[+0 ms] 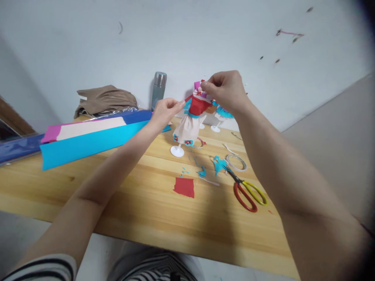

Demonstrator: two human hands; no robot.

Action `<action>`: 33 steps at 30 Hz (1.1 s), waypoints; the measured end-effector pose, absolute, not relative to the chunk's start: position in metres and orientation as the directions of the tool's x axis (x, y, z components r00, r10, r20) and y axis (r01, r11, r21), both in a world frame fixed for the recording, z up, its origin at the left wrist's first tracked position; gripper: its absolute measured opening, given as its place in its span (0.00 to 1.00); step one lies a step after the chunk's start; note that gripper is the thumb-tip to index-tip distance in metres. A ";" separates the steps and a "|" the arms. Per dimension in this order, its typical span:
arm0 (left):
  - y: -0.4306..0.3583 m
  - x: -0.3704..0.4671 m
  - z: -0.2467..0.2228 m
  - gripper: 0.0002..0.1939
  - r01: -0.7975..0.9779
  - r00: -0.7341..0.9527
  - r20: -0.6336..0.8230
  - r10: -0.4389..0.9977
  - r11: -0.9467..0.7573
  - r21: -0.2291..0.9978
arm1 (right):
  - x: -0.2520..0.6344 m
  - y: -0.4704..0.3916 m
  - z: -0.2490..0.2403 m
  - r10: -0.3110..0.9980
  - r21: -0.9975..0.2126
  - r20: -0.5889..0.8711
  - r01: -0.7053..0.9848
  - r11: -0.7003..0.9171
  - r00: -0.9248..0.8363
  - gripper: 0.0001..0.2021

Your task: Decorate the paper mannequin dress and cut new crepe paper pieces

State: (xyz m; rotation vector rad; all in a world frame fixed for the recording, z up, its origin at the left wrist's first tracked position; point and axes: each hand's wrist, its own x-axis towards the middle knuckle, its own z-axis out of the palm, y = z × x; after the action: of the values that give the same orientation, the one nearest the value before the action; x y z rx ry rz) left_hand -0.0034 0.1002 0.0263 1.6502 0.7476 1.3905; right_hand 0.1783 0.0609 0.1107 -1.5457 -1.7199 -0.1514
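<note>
A small dress form point(187, 128) stands upright on a round white base, in a cream skirt, a blue waistband and a red top point(198, 106). Blue squares with red flowers trim the hem. At the left of the top, my left hand point(167, 111) pinches the end of a narrow red strip point(189, 98). My right hand point(227, 88) is closed in a pinch beside the pink and white neck piece point(198, 92); what lies between its fingertips is hidden. A red paper square point(184, 187) lies on the table in front.
Scissors point(243, 189) with red and yellow handles lie at right, near blue scraps point(219, 165) and a tape roll point(236, 162). Coloured paper rolls point(93, 138) cover the left. Behind stand a thermos point(159, 90), folded brown cloth point(107, 99) and another blue-dressed figure point(224, 112).
</note>
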 end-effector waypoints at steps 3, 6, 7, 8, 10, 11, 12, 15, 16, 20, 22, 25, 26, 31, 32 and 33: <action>0.099 -0.005 0.042 0.07 -0.042 0.301 0.554 0.776 -0.570 0.821 | 0.178 0.062 0.109 0.786 -0.452 0.615 0.846 0.283 0.065 0.13; 0.094 -0.002 0.053 0.13 -0.022 0.370 0.606 0.705 -0.645 0.764 | 0.180 0.062 0.105 0.752 -0.446 0.658 0.827 0.342 0.045 0.15; 0.091 -0.001 0.056 0.15 -0.019 0.390 0.620 0.681 -0.667 0.745 | 0.181 0.062 0.103 0.737 -0.442 0.675 0.817 0.371 0.031 0.16; 0.089 0.001 0.058 0.15 -0.017 0.404 0.635 0.659 -0.689 0.725 | 0.182 0.062 0.101 0.724 -0.441 0.689 0.802 0.403 0.015 0.16; 0.086 0.006 0.061 0.15 -0.012 0.415 0.662 0.624 -0.724 0.689 | 0.185 0.064 0.096 0.708 -0.457 0.706 0.761 0.460 -0.005 0.16; 0.085 0.009 0.062 0.14 -0.011 0.415 0.674 0.611 -0.737 0.675 | 0.186 0.064 0.094 0.705 -0.474 0.709 0.738 0.480 -0.003 0.16; 0.085 0.012 0.063 0.13 -0.011 0.412 0.684 0.601 -0.748 0.664 | 0.186 0.065 0.091 0.706 -0.498 0.708 0.713 0.494 0.005 0.16; 0.090 0.020 0.063 0.13 -0.031 0.386 0.719 0.578 -0.771 0.636 | 0.185 0.066 0.085 0.710 -0.582 0.702 0.622 0.524 0.059 0.16; 0.092 0.023 0.064 0.14 -0.037 0.378 0.729 0.571 -0.777 0.628 | 0.185 0.067 0.084 0.707 -0.608 0.702 0.587 0.535 0.083 0.17; 0.101 0.033 0.066 0.19 -0.027 0.359 0.750 0.555 -0.797 0.603 | 0.186 0.070 0.077 0.710 -0.678 0.693 0.450 0.581 0.127 0.19; 0.103 0.037 0.068 0.19 -0.025 0.354 0.754 0.553 -0.801 0.599 | 0.189 0.070 0.075 0.726 -0.699 0.677 0.411 0.585 0.118 0.20; 0.103 0.042 0.070 0.16 -0.031 0.377 0.744 0.552 -0.795 0.606 | 0.194 0.066 0.074 0.741 -0.714 0.661 0.406 0.571 0.120 0.20; 0.103 0.043 0.072 0.14 -0.031 0.390 0.737 0.552 -0.792 0.610 | 0.196 0.063 0.074 0.745 -0.718 0.655 0.411 0.562 0.126 0.20; 0.103 0.046 0.082 0.09 -0.002 0.414 0.659 0.628 -0.724 0.690 | 0.211 0.043 0.055 0.767 -0.830 0.551 0.311 0.463 0.329 0.13; 0.105 0.047 0.085 0.09 0.000 0.414 0.633 0.654 -0.696 0.718 | 0.212 0.039 0.045 0.780 -0.883 0.469 0.225 0.411 0.414 0.11; 0.108 0.047 0.089 0.08 -0.001 0.419 0.607 0.676 -0.668 0.744 | 0.213 0.036 0.033 0.798 -0.938 0.335 0.099 0.331 0.501 0.09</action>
State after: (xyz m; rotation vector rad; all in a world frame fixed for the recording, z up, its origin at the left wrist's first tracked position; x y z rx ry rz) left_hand 0.0468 0.1080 0.0891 1.9983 0.5697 1.2801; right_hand 0.2132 0.0355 0.0328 -1.1622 -0.9633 0.5640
